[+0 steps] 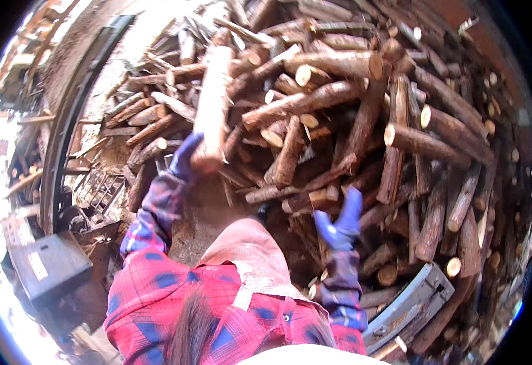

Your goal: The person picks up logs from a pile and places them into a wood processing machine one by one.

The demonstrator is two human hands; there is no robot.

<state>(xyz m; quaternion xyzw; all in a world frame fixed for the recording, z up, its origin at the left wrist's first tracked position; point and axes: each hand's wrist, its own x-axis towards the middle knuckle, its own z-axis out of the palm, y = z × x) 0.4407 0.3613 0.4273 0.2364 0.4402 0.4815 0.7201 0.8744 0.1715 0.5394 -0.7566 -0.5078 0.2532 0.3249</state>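
Observation:
A purple-blue glove covers my left hand [187, 157], which is at the near end of a thick, pale log [213, 100]. The log points away from me and is a little blurred. Its near end hides part of my left fingers, and the thumb side shows along its edge. To the right, my gloved right hand [341, 222] is held out over the wood with thumb and fingers spread, nothing in it. Beyond and between the hands lies a heap of logs [305, 104] with bark on and pale sawn ends. A shorter log [288, 152] leans near the middle.
A dark metal rail [74, 121] runs along the left side. Below it stands a grey metal box [53, 267]. Stacked logs [427, 146] fill the right side, with a grey-blue metal piece [409, 307] at the lower right. Bare ground [208, 204] shows before me.

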